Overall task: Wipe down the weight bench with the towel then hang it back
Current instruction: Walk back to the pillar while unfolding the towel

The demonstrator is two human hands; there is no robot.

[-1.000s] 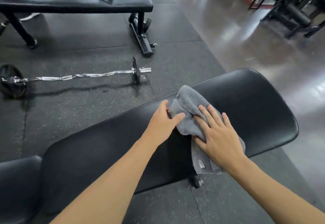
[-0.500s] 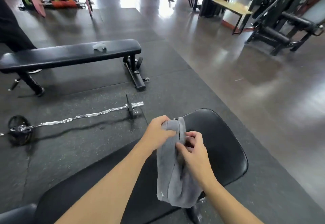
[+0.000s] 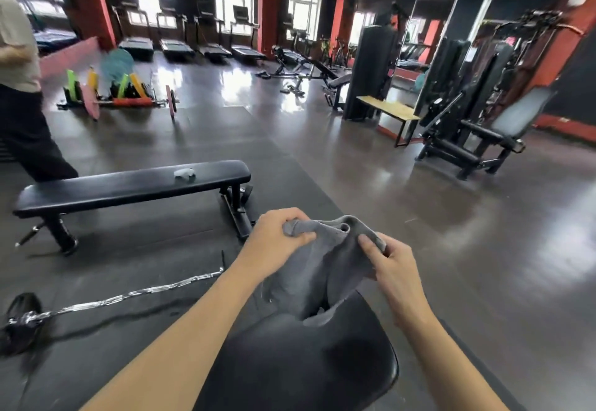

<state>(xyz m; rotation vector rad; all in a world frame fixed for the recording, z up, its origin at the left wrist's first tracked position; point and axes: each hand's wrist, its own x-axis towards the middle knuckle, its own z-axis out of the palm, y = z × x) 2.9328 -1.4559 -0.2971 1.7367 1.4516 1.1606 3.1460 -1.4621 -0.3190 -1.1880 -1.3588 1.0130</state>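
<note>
A grey towel [image 3: 317, 268] hangs in the air between my two hands, above the end of the black padded weight bench [image 3: 300, 359] at the bottom of the view. My left hand [image 3: 274, 239] grips the towel's upper left edge. My right hand [image 3: 392, 265] pinches its upper right edge. The towel's lower part droops down to the bench pad and seems to touch it.
A flat black bench [image 3: 129, 186] with a small pale cloth [image 3: 184, 174] on it stands ahead left. A chrome curl bar [image 3: 135, 294] lies on the rubber mat. A person [image 3: 22, 104] stands at far left. Machines [image 3: 467, 139] and a yellow bench [image 3: 390, 110] stand at right.
Both hands lifted the towel off the bench pad and spread it apart in the air. The view tilted up from the bench to the gym room.
</note>
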